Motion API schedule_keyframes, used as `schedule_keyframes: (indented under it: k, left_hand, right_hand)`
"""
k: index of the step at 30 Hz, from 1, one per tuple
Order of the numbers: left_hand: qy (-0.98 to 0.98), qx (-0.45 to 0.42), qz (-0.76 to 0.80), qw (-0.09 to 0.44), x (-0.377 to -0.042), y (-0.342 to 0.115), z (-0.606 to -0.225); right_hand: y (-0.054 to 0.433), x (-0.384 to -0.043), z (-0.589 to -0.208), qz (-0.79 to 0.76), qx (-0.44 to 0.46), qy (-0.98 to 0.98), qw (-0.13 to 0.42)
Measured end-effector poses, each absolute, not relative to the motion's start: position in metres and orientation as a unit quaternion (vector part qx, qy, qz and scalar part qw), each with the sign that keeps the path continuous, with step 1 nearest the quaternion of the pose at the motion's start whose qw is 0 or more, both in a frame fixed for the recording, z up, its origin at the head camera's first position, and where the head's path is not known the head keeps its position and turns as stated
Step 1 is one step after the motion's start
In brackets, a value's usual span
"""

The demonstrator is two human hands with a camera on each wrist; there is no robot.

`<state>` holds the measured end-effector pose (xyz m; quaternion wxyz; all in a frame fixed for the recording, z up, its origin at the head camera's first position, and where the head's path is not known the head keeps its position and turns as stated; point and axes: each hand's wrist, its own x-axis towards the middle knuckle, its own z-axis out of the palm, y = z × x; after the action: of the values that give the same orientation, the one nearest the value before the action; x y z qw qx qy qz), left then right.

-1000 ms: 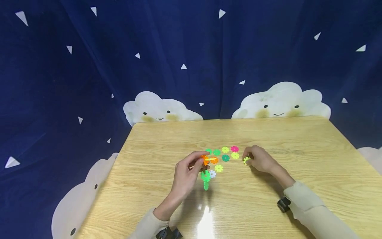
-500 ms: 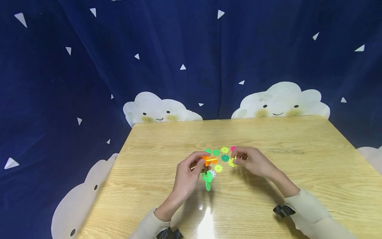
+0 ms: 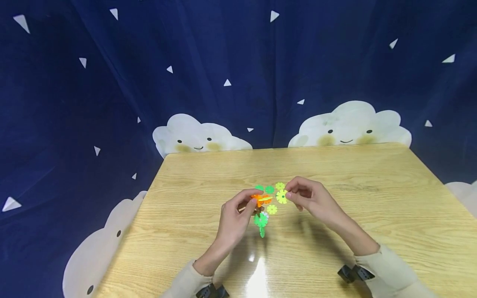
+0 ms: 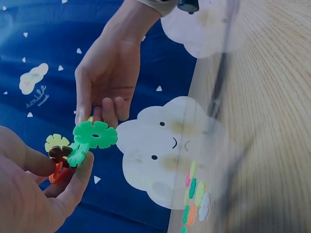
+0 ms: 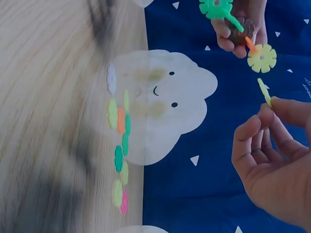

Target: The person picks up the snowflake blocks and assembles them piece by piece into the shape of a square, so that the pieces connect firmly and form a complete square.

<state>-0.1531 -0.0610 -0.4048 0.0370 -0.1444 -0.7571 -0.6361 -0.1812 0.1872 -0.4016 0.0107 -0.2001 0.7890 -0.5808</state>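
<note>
In the head view my left hand [image 3: 232, 217] pinches a joined chain of flower-shaped interlocking discs above the table. The chain has bright green discs [image 4: 95, 134], a brown disc [image 5: 241, 32], an orange disc [image 4: 56, 172] and a yellow disc [image 5: 262, 58] at one end. My right hand [image 3: 318, 203] holds a single yellow disc [image 5: 264, 92] between thumb and fingertips. Seen from the right wrist, that disc is edge-on, close to the chain's yellow end, with a small gap between them. My left fingers partly cover the brown and orange discs.
Several loose flower discs lie on the wooden table [image 3: 208, 178] beyond and below the hands, among them a pink disc [image 5: 124, 201], a white disc [image 5: 111, 79] and a loose orange disc [image 5: 121, 120]. A dark blue curtain [image 3: 208, 49] with clouds hangs behind the table.
My right hand has lifted the yellow disc off the table's right part and brought it left, close to the chain. My left hand stays nearly still; the hanging green discs have shifted slightly right.
</note>
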Motion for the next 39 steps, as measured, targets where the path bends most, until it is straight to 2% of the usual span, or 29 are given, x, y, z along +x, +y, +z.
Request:
schedule_keyframes:
  k: [12,26,39]
  left_hand:
    - [-0.741,-0.156,-0.653,0.027,-0.153,-0.059,-0.406]
    - [-0.744,-0.164,-0.647,0.031,-0.154,-0.056,-0.405]
    - [-0.762,-0.143,-0.63,0.032,-0.153,-0.053,-0.406]
  right_hand:
    - [0.177,-0.173,-0.395,-0.632,-0.182,0.753,-0.017]
    - [0.175,-0.171,-0.395,-0.629,-0.188,0.754,-0.015]
    - [0.171,-0.169,-0.399,-0.602,-0.192,0.774,-0.039]
